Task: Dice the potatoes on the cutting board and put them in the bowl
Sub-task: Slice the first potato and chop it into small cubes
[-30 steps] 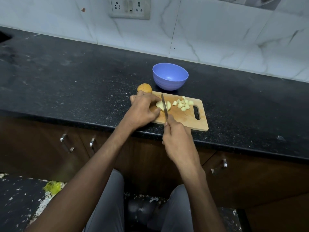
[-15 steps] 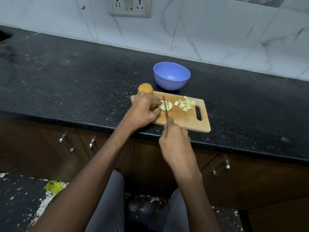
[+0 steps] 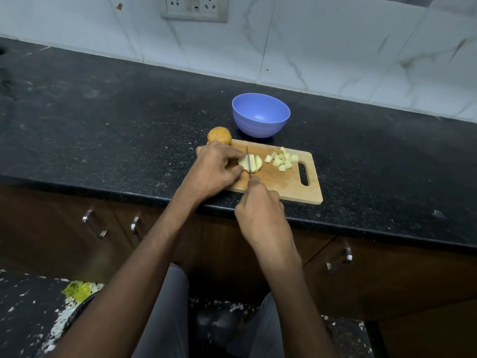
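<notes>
A wooden cutting board (image 3: 284, 186) lies at the near edge of a black counter (image 3: 116, 130). On it, the left hand (image 3: 214, 171) curls over a peeled potato half (image 3: 254, 163); the right hand (image 3: 260, 210) grips a knife (image 3: 248, 161) cutting into it. Diced pieces (image 3: 282, 160) sit nearer the board's handle slot. Just behind the board stand a whole potato (image 3: 219, 135) and a blue bowl (image 3: 260, 116).

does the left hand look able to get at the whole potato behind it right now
Probably yes, once it lets go. The whole potato sits at the board's far left corner just beyond the left hand, with nothing between them. That hand, though, is busy holding the potato piece under the knife.
</notes>
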A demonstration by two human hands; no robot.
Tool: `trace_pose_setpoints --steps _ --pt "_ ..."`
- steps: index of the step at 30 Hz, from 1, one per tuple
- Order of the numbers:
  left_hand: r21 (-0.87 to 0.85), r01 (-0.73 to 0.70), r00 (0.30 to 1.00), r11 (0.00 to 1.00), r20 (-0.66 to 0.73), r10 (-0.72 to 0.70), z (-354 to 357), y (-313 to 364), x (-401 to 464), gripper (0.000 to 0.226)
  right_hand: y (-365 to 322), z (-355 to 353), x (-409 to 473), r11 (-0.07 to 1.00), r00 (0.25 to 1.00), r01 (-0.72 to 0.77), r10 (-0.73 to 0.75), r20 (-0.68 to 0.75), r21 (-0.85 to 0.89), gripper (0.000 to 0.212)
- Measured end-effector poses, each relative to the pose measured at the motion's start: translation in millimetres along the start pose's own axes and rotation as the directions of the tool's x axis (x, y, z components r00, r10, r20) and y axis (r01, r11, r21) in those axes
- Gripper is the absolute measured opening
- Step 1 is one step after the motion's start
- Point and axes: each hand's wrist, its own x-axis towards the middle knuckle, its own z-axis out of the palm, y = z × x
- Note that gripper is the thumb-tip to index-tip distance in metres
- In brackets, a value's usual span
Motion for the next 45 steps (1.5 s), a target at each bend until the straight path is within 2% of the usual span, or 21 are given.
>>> trace_pose_setpoints --steps 8,14,21,26,31,35,41,45 --pt "-0.004 0.022 0.999 1.000 0.025 -0.022 -4 10 -3 0.038 4 -5 -10 0.991 0.997 0.038 -0.029 -0.068 0.130 0.042" --pt "-0.004 0.059 0.998 0.998 -0.017 -0.059 -3 9 -2 0.033 -1 -4 -23 0.991 0.990 0.106 -0.097 -0.105 0.085 0.043" --pt "0.000 0.063 0.998 0.998 -0.026 -0.063 -2 7 -2 0.036 -1 5 -23 0.996 0.993 0.082 -0.078 -0.084 0.045 0.022" --pt "0.003 0.056 0.998 0.998 -0.022 -0.056 0 3 -2 0.035 1 7 -21 0.996 0.994 0.083 -0.082 -0.079 0.019 0.031" --pt "0.039 0.027 0.999 0.999 -0.031 -0.026 4 1 -1 0.020 -2 13 -22 0.998 0.995 0.062 -0.062 -0.081 -0.013 0.039" --pt "0.090 0.005 0.999 0.996 -0.033 -0.002 6 1 -1 0.022 -4 15 -24 0.998 0.994 0.057 -0.060 -0.092 -0.040 0.045" --pt "0.098 0.006 1.000 0.995 -0.014 -0.004 3 5 -2 0.031 -12 10 -21 0.996 0.998 0.017 -0.022 -0.060 -0.089 0.042" --pt "0.092 0.032 0.999 0.995 -0.016 -0.030 2 6 -4 0.035 -15 3 -14 0.998 0.999 0.035 -0.036 -0.023 -0.047 0.031"
